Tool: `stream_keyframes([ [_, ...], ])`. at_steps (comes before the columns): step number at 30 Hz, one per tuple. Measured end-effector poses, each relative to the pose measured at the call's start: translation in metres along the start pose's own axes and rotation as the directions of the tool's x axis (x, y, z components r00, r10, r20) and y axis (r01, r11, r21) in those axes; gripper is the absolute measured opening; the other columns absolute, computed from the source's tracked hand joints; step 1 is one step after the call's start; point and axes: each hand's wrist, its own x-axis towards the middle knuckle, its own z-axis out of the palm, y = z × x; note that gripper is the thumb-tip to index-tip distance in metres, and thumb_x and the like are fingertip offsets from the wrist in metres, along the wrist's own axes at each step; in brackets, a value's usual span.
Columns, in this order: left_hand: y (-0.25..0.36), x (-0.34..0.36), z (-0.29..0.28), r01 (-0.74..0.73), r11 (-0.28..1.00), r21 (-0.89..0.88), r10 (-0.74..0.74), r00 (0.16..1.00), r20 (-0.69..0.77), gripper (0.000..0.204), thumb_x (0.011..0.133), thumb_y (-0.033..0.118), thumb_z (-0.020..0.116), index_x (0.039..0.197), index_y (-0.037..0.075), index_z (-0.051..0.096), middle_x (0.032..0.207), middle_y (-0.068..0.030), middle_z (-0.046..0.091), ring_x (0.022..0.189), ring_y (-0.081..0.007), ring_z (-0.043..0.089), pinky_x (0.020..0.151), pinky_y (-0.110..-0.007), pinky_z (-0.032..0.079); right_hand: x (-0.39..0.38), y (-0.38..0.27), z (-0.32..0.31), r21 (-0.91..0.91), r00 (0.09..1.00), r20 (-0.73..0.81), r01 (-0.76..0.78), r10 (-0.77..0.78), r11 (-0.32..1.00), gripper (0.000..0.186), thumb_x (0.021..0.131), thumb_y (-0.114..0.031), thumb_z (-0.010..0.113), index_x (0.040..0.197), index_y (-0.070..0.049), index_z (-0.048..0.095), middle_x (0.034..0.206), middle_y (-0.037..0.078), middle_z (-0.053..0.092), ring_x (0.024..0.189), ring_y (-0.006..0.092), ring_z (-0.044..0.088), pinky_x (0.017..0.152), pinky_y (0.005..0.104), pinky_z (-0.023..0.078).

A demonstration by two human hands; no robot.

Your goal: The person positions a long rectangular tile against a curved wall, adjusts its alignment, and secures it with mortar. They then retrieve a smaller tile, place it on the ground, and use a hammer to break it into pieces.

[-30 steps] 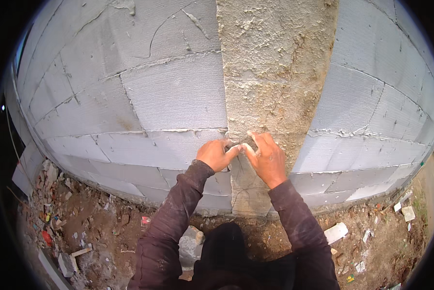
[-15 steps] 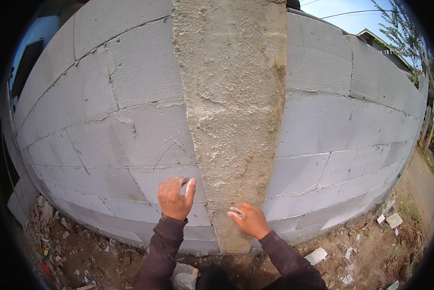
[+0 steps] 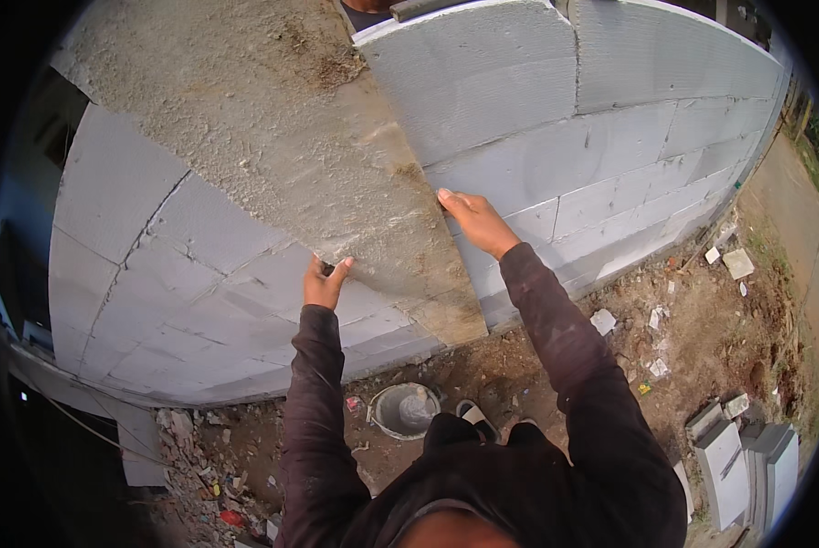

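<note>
A rough concrete column [image 3: 291, 137] stands between stretches of pale block wall [image 3: 510, 100]. At the column's left edge is my left hand [image 3: 323, 285], its thumb and fingers curled toward each other; what lies between them is too small to make out. My right hand [image 3: 479, 224] is higher, at the column's right edge, with thumb and fingers pressed together. Anything held in that pinch is hidden. Both arms reach forward in dark sleeves.
A bucket [image 3: 406, 410] with grey material inside stands on the dirt by my feet, near a sandal [image 3: 476, 416]. Stacked pale blocks [image 3: 729, 470] lie at the lower right. Rubble [image 3: 213, 466] covers the ground at the lower left. A person [image 3: 368, 11] is partly visible behind the wall top.
My right hand has risen from the column's lower face to its right edge. My left hand has come to the left edge. The view has tilted and now takes in the bucket and stacked blocks.
</note>
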Motion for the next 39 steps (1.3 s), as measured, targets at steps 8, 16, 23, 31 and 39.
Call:
stream_keyframes([
  [8, 0.019, 0.059, 0.047, 0.2, 0.976, 0.091, -0.203, 0.979, 0.024, 0.027, 0.075, 0.022, 0.071, 0.087, 0.001, 0.06, 0.073, -0.0029, 0.059, 0.062, -0.0089, 0.053, 0.058, -0.024, 0.043, 0.044, 0.042, -0.064, 0.199, 0.994, 0.091, -0.079, 0.062, 0.977, 0.069, 0.088, -0.053, 0.041, 0.123, 0.007, 0.044, 0.127, 0.021, 0.046, 0.122, 0.0298, 0.04, 0.101, 0.0359, 0.031],
  [16, 0.018, 0.119, 0.102, 0.283, 0.929, 0.24, -0.262, 0.958, -0.115, 0.029, 0.075, 0.023, 0.071, 0.082, -0.001, 0.057, 0.069, -0.0044, 0.058, 0.065, -0.0113, 0.054, 0.061, -0.025, 0.043, 0.104, 0.088, -0.131, 0.04, 0.954, 0.197, 0.222, -0.226, 0.974, 0.062, 0.085, -0.04, 0.055, 0.124, 0.005, 0.042, 0.124, 0.022, 0.046, 0.117, 0.0336, 0.043, 0.097, 0.0373, 0.035],
  [23, 0.034, 0.14, 0.114, 0.422, 0.897, 0.132, -0.389, 0.895, -0.217, 0.031, 0.071, 0.017, 0.072, 0.089, -0.002, 0.055, 0.081, -0.0041, 0.058, 0.074, -0.0114, 0.053, 0.068, -0.026, 0.043, 0.149, 0.073, -0.173, 0.019, 0.889, 0.399, 0.237, -0.225, 0.971, 0.056, 0.083, -0.029, 0.06, 0.128, 0.0, 0.041, 0.125, 0.022, 0.044, 0.119, 0.0335, 0.04, 0.098, 0.0385, 0.033],
  [31, -0.008, 0.155, 0.105, 0.232, 0.971, 0.057, -0.225, 0.969, -0.105, 0.011, 0.086, 0.007, 0.049, 0.096, 0.002, 0.047, 0.095, -0.0065, 0.056, 0.09, -0.0139, 0.052, 0.082, -0.027, 0.041, 0.192, 0.097, -0.165, 0.223, 0.921, 0.387, -0.057, -0.034, 0.973, 0.045, 0.091, -0.034, 0.044, 0.116, 0.003, 0.051, 0.11, 0.021, 0.056, 0.104, 0.034, 0.052, 0.091, 0.0372, 0.038],
  [39, 0.003, 0.152, 0.106, 0.253, 0.927, 0.277, -0.235, 0.967, -0.097, 0.014, 0.09, 0.014, 0.042, 0.096, 0.003, 0.047, 0.098, -0.0098, 0.058, 0.092, -0.0168, 0.054, 0.085, -0.029, 0.04, 0.21, 0.088, -0.149, 0.032, 0.79, 0.6, -0.184, 0.129, 0.982, 0.051, 0.092, -0.038, 0.034, 0.117, 0.004, 0.049, 0.119, 0.023, 0.051, 0.113, 0.0346, 0.048, 0.095, 0.0341, 0.035],
])
